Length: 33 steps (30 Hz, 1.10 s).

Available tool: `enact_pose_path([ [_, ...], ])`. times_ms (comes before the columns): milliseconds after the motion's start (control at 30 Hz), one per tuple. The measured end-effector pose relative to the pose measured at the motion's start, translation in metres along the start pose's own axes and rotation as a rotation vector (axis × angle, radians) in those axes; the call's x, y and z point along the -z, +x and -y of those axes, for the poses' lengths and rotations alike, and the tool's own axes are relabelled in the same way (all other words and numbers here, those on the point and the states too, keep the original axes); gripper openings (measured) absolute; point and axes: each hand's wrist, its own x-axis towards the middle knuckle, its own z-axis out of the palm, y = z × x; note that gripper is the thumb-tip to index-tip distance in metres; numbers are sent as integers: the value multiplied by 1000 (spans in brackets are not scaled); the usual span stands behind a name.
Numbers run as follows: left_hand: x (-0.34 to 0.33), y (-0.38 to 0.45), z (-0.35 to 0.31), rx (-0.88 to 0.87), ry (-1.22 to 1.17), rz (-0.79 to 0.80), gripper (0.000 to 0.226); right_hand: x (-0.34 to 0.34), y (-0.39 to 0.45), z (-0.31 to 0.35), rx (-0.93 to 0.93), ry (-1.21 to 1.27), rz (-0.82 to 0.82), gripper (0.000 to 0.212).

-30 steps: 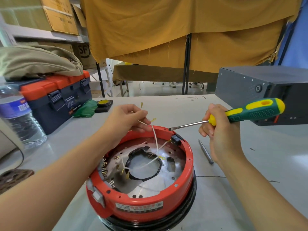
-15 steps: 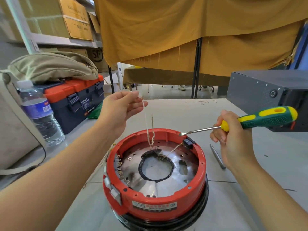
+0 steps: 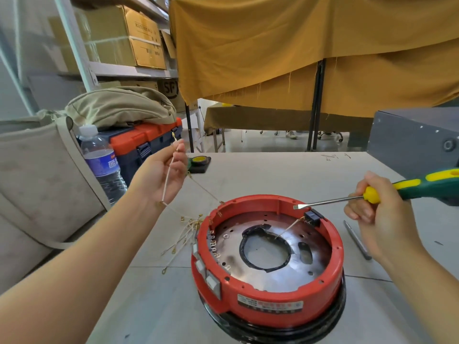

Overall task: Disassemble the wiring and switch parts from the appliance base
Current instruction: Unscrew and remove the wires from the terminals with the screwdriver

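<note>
Left hand (image 3: pixel 162 175) lifted wires (image 3: pixel 169 173) leftward off red base (image 3: pixel 270 291), carton (image 3: pixel 171 86) reads SF

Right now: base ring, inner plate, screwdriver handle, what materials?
Base ring: looks like moulded red plastic, matte, with moulded screw holes. Inner plate: bare metal, shiny with dark scorch marks. Screwdriver handle: green and yellow, probably plastic or rubber; textured grip.

One appliance base (image 3: pixel 270 289), one screwdriver (image 3: pixel 387 194), one water bottle (image 3: pixel 101 162), one toolbox (image 3: pixel 146 145), two hands (image 3: pixel 161 175) (loose wires uncountable).
</note>
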Motion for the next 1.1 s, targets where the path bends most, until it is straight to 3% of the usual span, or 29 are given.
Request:
enact_pose_path([
  [200,28,-9,-34,-35,-141,22,19,-2,2,-3,-41,45,23,47],
  [300,40,-10,-36,-29,-93,-34,20,0,3,-6,-69,49,44,45],
  [500,62,-5,-19,-113,283,-206,10,0,5,-12,-75,35,88,43],
  [700,79,1,-7,-161,654,-238,12,-1,4,-13,-70,35,105,41],
  [867,88,7,13,-109,916,-112,23,-3,4,-13,-65,40,94,41],
  [1100,102,10,38,28,1259,39,21,-2,5,-14,-58,21,109,41],
])
